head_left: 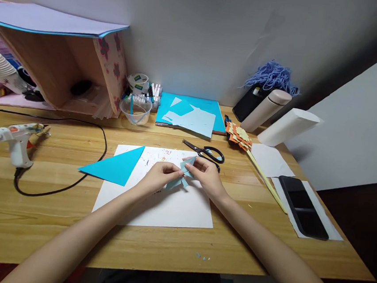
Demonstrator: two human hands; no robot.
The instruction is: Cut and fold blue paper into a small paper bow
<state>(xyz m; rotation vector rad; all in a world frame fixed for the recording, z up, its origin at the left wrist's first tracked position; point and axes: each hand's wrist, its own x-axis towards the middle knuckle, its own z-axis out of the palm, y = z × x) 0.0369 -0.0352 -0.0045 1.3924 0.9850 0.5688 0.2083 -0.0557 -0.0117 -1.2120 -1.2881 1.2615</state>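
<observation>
Between my two hands is a small light-blue paper piece with several points or flaps, held above a white sheet marked with coloured specks. My left hand pinches its left side between thumb and fingers. On the other side, my right hand grips the upper right part, thumb in front. How the piece is folded or cut is partly hidden by my fingers. Just beyond my right hand lie black-handled scissors. A bright blue paper triangle rests over the sheet's left edge.
A white glue gun with a looping black cable stands at left. Paper scraps lie on a blue pad at the back, beside a clear plastic cup. At right are a paper flower on a stick and a phone.
</observation>
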